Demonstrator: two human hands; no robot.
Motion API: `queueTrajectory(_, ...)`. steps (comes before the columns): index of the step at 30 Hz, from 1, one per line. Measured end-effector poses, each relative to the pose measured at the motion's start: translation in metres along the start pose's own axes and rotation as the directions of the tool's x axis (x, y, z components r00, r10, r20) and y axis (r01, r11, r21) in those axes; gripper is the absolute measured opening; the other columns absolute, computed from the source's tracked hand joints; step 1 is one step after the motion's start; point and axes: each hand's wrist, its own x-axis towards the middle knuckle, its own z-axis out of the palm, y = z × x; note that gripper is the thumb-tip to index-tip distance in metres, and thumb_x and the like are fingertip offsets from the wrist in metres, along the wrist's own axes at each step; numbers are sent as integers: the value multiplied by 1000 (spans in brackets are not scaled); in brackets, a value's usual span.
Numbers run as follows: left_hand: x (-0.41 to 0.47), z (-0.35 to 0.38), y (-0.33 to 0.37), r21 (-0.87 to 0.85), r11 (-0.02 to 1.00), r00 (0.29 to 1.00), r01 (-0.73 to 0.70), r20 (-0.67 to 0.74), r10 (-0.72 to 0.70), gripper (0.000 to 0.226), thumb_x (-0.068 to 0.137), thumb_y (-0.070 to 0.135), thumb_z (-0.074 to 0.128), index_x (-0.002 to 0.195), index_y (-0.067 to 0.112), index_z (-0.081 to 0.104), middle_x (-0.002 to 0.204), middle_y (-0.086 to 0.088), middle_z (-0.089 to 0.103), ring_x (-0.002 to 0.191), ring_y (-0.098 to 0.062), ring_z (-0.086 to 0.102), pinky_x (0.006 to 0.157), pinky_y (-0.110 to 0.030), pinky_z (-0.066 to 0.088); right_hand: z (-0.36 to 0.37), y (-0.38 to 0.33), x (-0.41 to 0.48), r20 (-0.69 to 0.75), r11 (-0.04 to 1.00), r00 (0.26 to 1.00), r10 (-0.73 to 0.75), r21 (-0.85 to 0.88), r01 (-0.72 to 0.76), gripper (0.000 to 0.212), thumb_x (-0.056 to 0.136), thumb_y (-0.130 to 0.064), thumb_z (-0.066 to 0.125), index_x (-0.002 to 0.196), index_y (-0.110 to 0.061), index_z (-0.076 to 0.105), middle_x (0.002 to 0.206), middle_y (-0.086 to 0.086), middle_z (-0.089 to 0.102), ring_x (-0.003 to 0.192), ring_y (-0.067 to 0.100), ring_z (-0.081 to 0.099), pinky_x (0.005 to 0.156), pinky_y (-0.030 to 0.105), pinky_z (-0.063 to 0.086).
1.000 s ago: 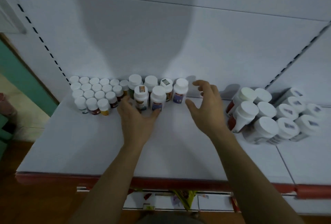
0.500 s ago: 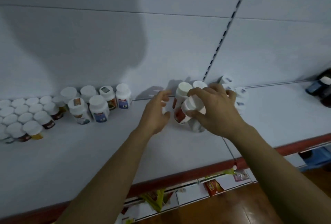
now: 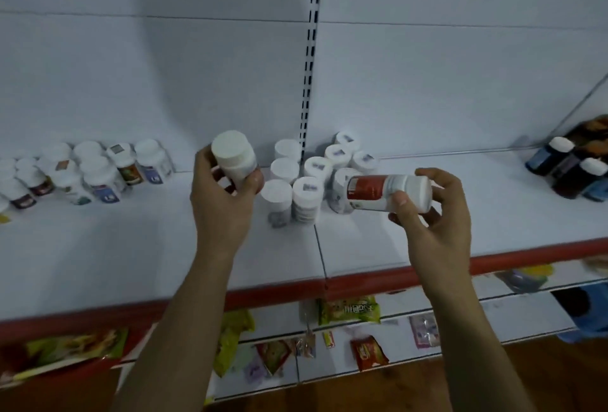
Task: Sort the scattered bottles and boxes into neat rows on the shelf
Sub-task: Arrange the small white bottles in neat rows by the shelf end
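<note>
My left hand (image 3: 223,204) grips an upright white bottle (image 3: 234,155) with a white cap, lifted above the white shelf (image 3: 164,247). My right hand (image 3: 434,224) holds a second bottle (image 3: 388,191) on its side; it has a red label and a white cap pointing right. Between and behind the hands stands a loose cluster of white-capped bottles (image 3: 309,181) near the shelf's slotted upright. At the left, rows of white-capped bottles (image 3: 98,174) stand against the back wall.
Dark blue and brown bottles (image 3: 572,174) stand at the far right of the shelf. The shelf's front edge is a red strip (image 3: 362,283). Below it, a lower shelf holds snack packets (image 3: 348,309). A slotted upright (image 3: 309,56) divides the back panel.
Both hands have each lifted a bottle out of the middle cluster and moved apart. The view has swung right, so the sorted rows sit further left.
</note>
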Motion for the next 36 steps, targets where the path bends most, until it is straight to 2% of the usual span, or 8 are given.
queueTrajectory(5,-66,53,55,-131,987,985,-90,137,108,58,82,20,81,130,32,52,126,24,61,116,-1,60,80,-12,54,-87,23,-6,-17,997,997,77,12,-77,31,98,-25,65,124,-38,54,123,-5,58,109,22,67,78,33,63)
queueTrajectory(8,-104,105,70,-321,946,937,32,339,83,54,80,24,76,130,32,58,126,8,66,119,-14,63,88,-22,54,-150,31,-14,-127,994,987,94,-45,-100,30,101,-41,59,130,-44,52,116,-22,59,106,10,65,76,28,61)
queueTrajectory(12,-141,204,88,-436,859,844,269,537,9,51,74,22,74,124,29,64,121,-5,66,117,-27,61,100,-51,50,-242,47,-11,-309,982,937,163,-43,-185,30,98,-43,52,125,-56,54,109,-27,62,99,1,65,74,31,61)
queueTrajectory(15,-168,282,105,-401,859,768,319,641,14,52,71,25,74,122,34,66,121,-3,69,118,-23,64,98,-46,51,-308,60,-7,-458,973,864,212,17,-230,31,95,-39,51,121,-54,59,93,-33,62,92,-2,66,73,31,57)
queueTrajectory(21,-221,430,122,-365,824,639,433,769,5,47,66,27,75,112,37,71,110,4,73,105,-15,69,88,-39,56,-434,95,14,-698,939,630,341,214,-271,31,87,-35,53,112,-46,66,114,-6,65,103,21,66,68,29,58)
queueTrajectory(24,-240,510,130,-373,808,593,457,804,36,52,68,26,74,119,37,70,115,5,73,108,-14,68,87,-35,56,-495,113,45,-753,940,567,333,217,-264,29,93,-28,53,118,-40,64,119,0,63,108,27,64,81,44,62)
queueTrajectory(30,-256,685,175,-413,756,582,507,812,53,60,66,24,75,124,34,65,122,2,68,115,-17,64,94,-40,53,-615,125,123,-756,958,623,199,15,-287,31,102,-19,50,123,-38,59,103,-24,63,95,4,65,66,22,58)
queueTrajectory(36,-257,807,216,-431,771,570,469,814,109,64,78,5,66,134,34,52,132,-5,60,113,-15,65,86,-35,57,-703,144,190,-767,966,623,153,-17,-258,33,87,-35,52,118,-44,60,110,-17,63,103,14,65,76,35,62)
